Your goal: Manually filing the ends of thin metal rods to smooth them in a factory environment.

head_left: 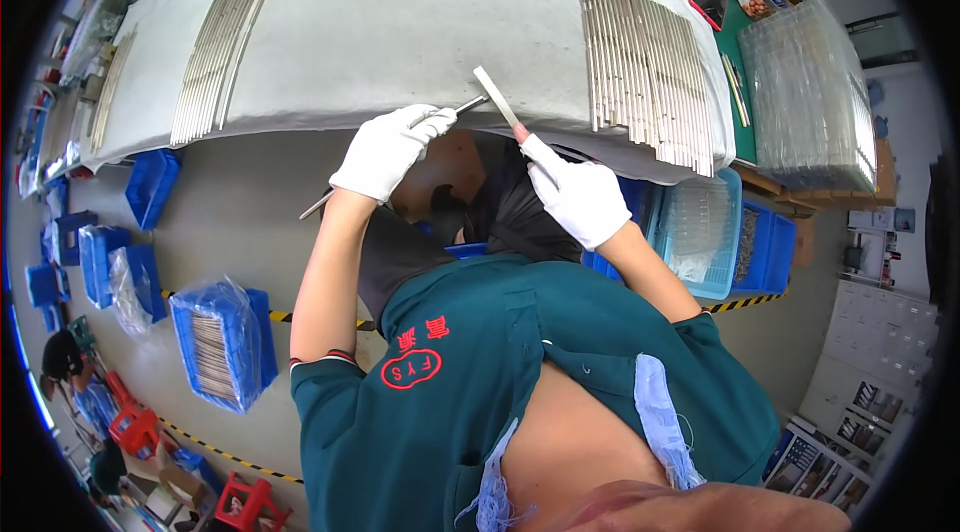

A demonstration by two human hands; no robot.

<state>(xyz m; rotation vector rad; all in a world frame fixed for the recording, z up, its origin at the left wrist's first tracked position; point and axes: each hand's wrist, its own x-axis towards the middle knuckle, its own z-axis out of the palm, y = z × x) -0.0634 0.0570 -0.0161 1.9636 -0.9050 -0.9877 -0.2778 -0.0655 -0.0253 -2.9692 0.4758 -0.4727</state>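
Rod (469, 106): at the near edge of the white-covered table (420, 32), slanting; its tip is at or just beside a flat strip (497, 97), contact unclear
Left hand (388, 152): gloved; closed round the rod
Right hand (583, 197): gloved; grasping the strip
Blue crate (262, 332): on the floor at left; many thin sticks (213, 357) inside
Light-blue basket (716, 282): at right; clear plastic trays (692, 217) inside
Blue bin (778, 250): beside the basket; small grey pieces (745, 244) inside

One thin grey metal rod (470, 105), held aslant by me, upper centre; one flat whitish strip (497, 98), tilted in my grip, upper centre.
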